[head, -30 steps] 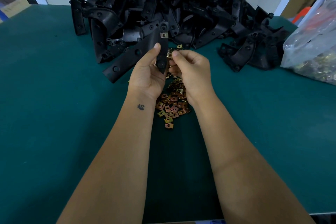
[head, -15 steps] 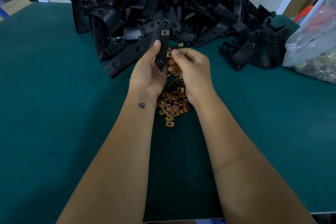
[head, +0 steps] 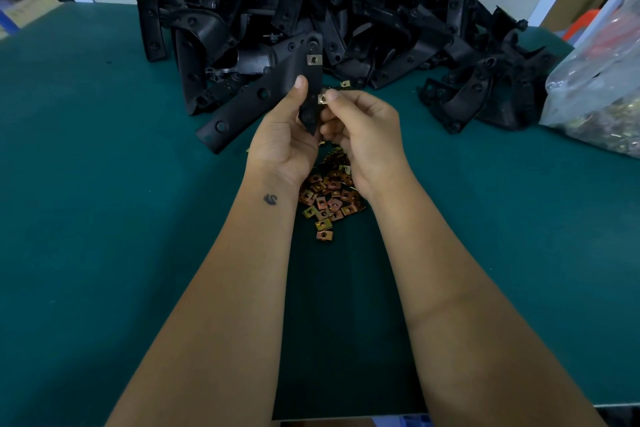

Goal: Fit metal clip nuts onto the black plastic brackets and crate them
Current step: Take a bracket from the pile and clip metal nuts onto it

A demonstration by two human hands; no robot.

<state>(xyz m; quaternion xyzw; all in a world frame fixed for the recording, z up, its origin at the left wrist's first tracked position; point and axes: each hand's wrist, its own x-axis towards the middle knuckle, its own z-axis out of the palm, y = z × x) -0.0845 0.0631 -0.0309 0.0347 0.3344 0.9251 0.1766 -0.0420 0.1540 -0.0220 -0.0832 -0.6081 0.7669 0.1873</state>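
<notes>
Left hand (head: 287, 142) grips upright bracket (head: 311, 80); right hand (head: 363, 135), at 3 o'clock, pinches clip nut (head: 322, 99) against it.

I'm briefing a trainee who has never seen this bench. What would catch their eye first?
Probably the big heap of black plastic brackets at the far edge of the green table. Next, mid-frame, the left hand holds one bracket upright while the right hand pinches a clip nut against its edge. A scatter of loose clip nuts lies below the wrists.
</notes>
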